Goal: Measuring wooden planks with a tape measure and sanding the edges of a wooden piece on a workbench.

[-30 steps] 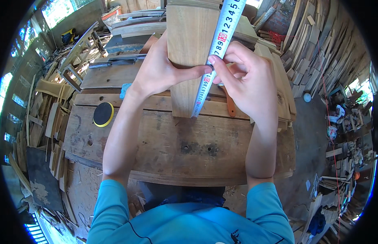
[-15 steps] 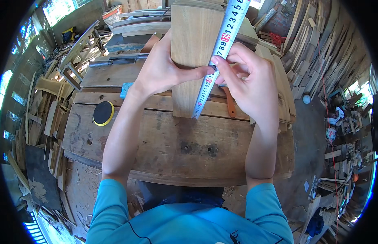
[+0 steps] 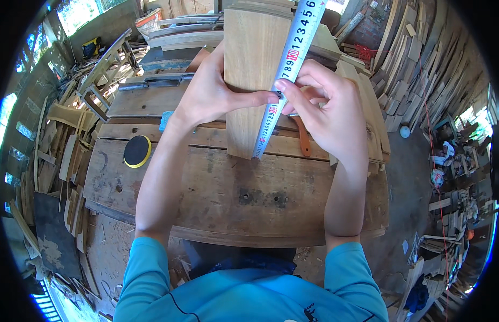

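Observation:
A pale wooden board [image 3: 249,59] lies lengthwise on the workbench [image 3: 222,193], its near end at the bench's middle. A white measuring tape [image 3: 284,80] runs along the board's right edge. My left hand [image 3: 212,91] rests on the board, its forefinger stretched right to press the tape down. My right hand [image 3: 324,112] is beside the board's right edge, its fingertips pinching the tape where the left forefinger touches it. A small dark object shows between those fingertips.
A round black and yellow disc [image 3: 137,151] lies on the bench's left part. An orange-brown handle [image 3: 303,140] lies under my right hand. Timber stacks [image 3: 416,59] fill the right side, and wooden frames and offcuts [image 3: 72,118] crowd the left.
Both hands have stayed on the board and tape. The view has shifted slightly, and the tape has been pulled a little further along the board.

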{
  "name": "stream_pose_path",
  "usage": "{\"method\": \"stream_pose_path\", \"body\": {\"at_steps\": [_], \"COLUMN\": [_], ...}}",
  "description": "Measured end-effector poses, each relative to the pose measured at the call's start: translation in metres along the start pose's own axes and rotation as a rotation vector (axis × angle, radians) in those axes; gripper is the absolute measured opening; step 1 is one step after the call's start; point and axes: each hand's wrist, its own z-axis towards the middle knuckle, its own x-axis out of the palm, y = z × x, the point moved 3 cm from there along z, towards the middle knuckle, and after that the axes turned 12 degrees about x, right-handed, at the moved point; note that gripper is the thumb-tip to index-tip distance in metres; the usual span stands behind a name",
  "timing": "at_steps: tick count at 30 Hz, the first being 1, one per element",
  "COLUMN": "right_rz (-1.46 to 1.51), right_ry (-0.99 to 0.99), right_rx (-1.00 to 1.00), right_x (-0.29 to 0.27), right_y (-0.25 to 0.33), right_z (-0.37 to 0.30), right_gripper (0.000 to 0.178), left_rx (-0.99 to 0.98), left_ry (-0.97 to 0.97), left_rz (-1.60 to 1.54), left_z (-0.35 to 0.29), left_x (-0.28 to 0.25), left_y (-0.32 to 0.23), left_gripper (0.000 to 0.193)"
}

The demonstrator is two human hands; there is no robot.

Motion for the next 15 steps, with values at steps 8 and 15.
{"method": "stream_pose_path", "body": {"at_steps": [8,15], "right_rz": [0.005,-0.034], "right_ry": [-0.005,-0.023], "right_rx": [0.025,0.004], "right_x": [0.0012,0.0013], "right_y": [0.0005,-0.001], "right_z": [-0.0012,0.0002], "right_gripper": [0.015,0.015], "left_rx": [-0.02,-0.039], "left_ry": [0.017,0.017], "left_rz": [-0.019,0.009], "left_z": [-0.0004,-0.0011], "left_x": [-0.0002,-0.0019], "left_y": [0.003,0.0011], "left_gripper": [0.089,0.088]}}
